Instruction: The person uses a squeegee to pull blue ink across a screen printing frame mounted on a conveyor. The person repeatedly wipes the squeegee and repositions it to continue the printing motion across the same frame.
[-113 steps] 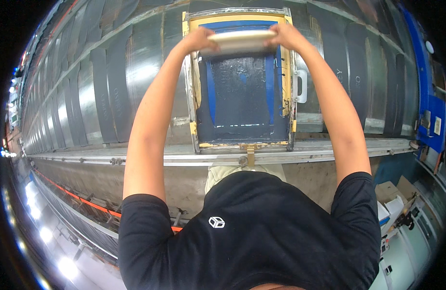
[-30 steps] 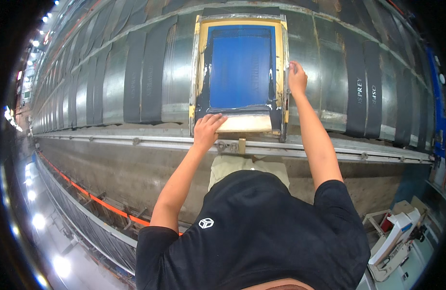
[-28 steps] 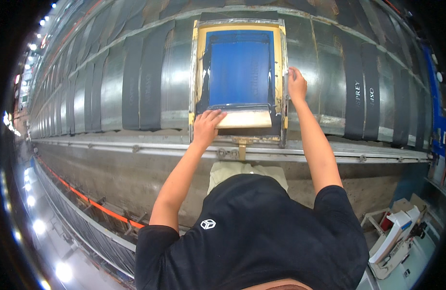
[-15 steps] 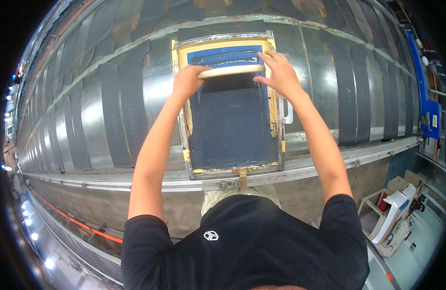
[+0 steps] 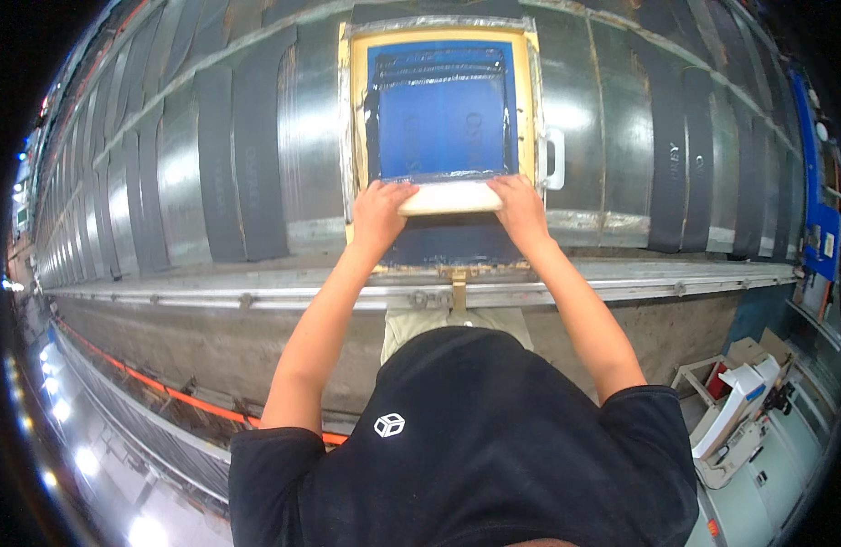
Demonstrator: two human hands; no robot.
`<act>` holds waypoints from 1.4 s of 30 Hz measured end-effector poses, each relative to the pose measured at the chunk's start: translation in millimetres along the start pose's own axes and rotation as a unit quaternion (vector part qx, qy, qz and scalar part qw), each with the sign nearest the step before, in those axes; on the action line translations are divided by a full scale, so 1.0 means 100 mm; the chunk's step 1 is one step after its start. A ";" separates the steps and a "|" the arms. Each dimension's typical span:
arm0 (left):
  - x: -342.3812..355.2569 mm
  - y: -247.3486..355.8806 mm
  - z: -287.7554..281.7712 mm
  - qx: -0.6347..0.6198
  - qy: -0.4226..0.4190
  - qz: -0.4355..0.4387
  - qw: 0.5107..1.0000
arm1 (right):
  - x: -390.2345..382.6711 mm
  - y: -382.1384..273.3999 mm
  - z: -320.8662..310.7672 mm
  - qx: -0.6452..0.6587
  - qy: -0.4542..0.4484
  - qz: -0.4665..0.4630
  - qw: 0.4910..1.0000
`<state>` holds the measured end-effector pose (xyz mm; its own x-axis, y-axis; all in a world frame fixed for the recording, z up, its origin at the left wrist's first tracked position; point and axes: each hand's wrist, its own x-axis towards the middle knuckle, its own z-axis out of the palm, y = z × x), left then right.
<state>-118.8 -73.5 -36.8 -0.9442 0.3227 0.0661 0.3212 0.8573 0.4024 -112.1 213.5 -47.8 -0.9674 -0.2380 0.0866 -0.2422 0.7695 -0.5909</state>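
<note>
A cream squeegee bar (image 5: 448, 199) lies across the lower part of a screen frame (image 5: 528, 82) with a yellow border, metal edges and a blue middle (image 5: 441, 123). My left hand (image 5: 384, 205) is closed on the bar's left end, and my right hand (image 5: 519, 205) is closed on its right end. Dark ink (image 5: 448, 239) covers the screen below the bar, and dark streaks run along the blue part's top and sides. A light grey handle (image 5: 555, 159) sticks out from the frame's right side.
A long table (image 5: 612, 137) of metal panels carries rows of dark grey fabric strips (image 5: 221, 164) on both sides. A metal rail (image 5: 621, 287) runs along the near edge. A blue fixture (image 5: 820, 242) stands far right; cartons and white equipment (image 5: 744, 401) sit lower right.
Both my hands have pulled the bar from the screen's top toward me over the last half second, exposing blue where dark ink was. A second ago my right hand was at the frame's right edge.
</note>
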 end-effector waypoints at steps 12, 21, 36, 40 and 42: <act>0.66 -0.26 -0.12 -0.043 0.026 0.030 0.998 | 0.75 0.29 -0.15 -0.029 0.043 -0.080 0.995; 2.57 -0.70 -0.35 -0.005 -0.103 -0.071 0.992 | 2.57 0.64 -0.41 -0.006 -0.064 0.080 0.995; -0.35 0.06 -0.02 -0.031 -0.028 -0.010 0.999 | -0.40 -0.08 0.00 0.023 -0.006 -0.016 1.000; -0.71 0.22 -0.04 0.005 -0.011 0.010 1.000 | -0.64 -0.21 -0.03 0.027 0.002 -0.021 0.999; -0.60 0.11 -0.02 -0.017 0.004 0.012 1.000 | -0.49 -0.21 -0.11 0.030 -0.006 -0.025 0.999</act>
<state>-58.8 -84.5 -35.1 -0.9369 0.3395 0.0840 0.3412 0.8348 0.4320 -60.8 215.0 -30.9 -0.9530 -0.2832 0.1078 -0.2855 0.7196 -0.6330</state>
